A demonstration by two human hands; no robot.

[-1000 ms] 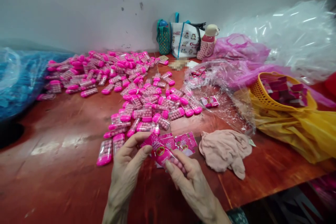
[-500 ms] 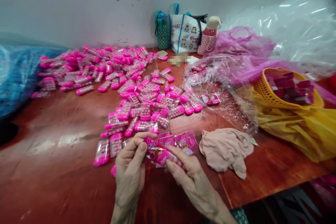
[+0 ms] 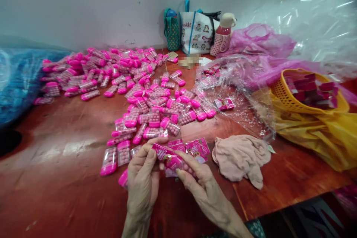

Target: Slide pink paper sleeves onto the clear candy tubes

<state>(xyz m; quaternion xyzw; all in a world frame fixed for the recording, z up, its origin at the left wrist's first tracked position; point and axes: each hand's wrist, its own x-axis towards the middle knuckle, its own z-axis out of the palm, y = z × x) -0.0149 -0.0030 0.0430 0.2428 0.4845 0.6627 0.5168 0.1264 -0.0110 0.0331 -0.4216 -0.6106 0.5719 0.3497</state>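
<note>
Between my hands is a small clear candy box with pink balls, partly covered by a shiny pink printed wrapper (image 3: 170, 159). My left hand (image 3: 142, 176) pinches the wrapper's left end between thumb and fingers. Gripping the right end, where the balls show, is my right hand (image 3: 201, 180). Behind the fingers, flat pink printed wrappers (image 3: 197, 148) lie on the table, partly hidden. Close to my left hand lie clear candy boxes with pink caps (image 3: 108, 160).
A large pile of candy boxes (image 3: 103, 68) spreads over the red-brown table (image 3: 69, 178). At right are a pale pink cloth (image 3: 241, 160), crinkled clear plastic (image 3: 237, 119) and a yellow basket (image 3: 281, 91) of pink pieces. A cartoon-print bag (image 3: 196, 33) and bottle (image 3: 223, 35) stand behind.
My left hand has shifted slightly right and the wrapper has turned a little in my fingers. Both hands keep their hold. The view has moved slightly.
</note>
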